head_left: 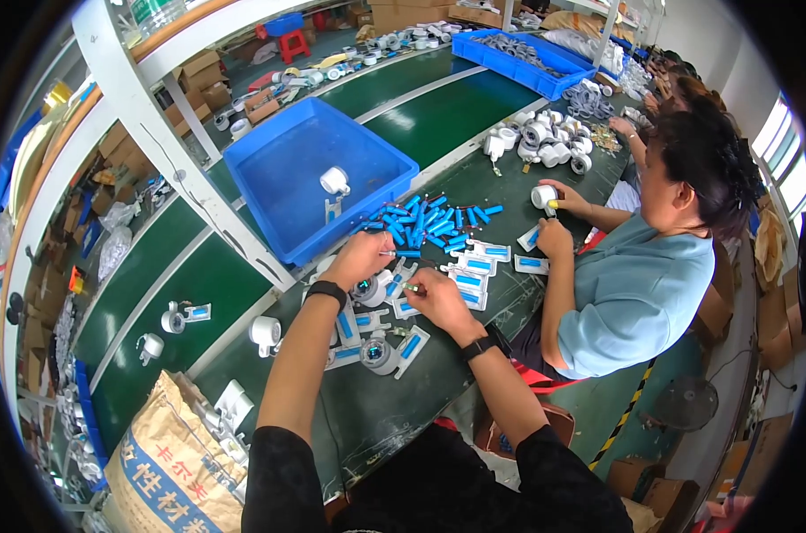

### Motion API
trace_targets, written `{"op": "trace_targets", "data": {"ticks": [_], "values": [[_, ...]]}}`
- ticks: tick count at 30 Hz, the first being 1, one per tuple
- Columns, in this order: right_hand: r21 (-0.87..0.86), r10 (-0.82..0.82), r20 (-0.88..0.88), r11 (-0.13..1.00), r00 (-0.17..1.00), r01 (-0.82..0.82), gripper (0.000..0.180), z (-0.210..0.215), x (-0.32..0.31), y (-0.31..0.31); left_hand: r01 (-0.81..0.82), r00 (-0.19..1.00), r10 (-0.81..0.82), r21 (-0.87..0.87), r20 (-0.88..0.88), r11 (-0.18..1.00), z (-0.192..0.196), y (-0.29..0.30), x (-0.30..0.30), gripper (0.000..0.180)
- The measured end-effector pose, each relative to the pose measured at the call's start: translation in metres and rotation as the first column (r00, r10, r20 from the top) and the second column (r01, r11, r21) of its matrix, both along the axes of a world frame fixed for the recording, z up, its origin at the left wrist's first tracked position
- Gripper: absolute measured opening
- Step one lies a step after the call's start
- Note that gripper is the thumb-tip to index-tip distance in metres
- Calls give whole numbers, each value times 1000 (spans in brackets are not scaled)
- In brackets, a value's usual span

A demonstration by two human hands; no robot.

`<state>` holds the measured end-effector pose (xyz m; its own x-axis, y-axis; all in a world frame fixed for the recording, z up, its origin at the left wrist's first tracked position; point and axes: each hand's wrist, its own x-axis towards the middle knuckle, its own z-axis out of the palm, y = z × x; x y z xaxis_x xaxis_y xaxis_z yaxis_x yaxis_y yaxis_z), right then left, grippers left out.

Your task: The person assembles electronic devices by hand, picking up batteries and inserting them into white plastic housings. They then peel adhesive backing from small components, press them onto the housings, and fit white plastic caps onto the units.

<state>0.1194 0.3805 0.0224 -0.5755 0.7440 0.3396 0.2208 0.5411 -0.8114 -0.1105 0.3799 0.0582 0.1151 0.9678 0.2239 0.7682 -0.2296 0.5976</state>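
Small white plastic fittings with blue inserts lie on the dark green bench between both hands; the left hand pinches a thin blue tube at its fingertips, the right hand closes around a tiny part, too small to make out; slim blue tubes pile beside a glossy blue bin; a neighbour's hands grip a round white reel

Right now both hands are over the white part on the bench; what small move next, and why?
Probably bring the right hand a little left to the white round part under the left hand. The right fingers seem to pinch a small piece just beside it; which piece is too small to tell.
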Motion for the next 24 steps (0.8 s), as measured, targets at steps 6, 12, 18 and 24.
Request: {"op": "trace_targets", "data": {"ticks": [6, 12, 18, 24], "values": [[-14, 1, -12, 1000, 1000, -1, 17, -1, -3, -1, 18, 995, -10, -85, 95, 996, 0, 2, -3, 20], [-3, 8, -15, 1000, 1000, -8, 17, 1, 1, -2, -23, 999, 27, -77, 41, 997, 1, 2, 5, 25], [-4, 11, -3, 1000, 1000, -11, 18, 1, 1, -2, 6, 999, -4, -34, 44, 999, -3, 3, 3, 25], [4, 18, -1, 1000, 1000, -18, 17, 1, 0, -2, 29, 996, -26, -36, 88, 999, -8, 7, 0, 20]]}}
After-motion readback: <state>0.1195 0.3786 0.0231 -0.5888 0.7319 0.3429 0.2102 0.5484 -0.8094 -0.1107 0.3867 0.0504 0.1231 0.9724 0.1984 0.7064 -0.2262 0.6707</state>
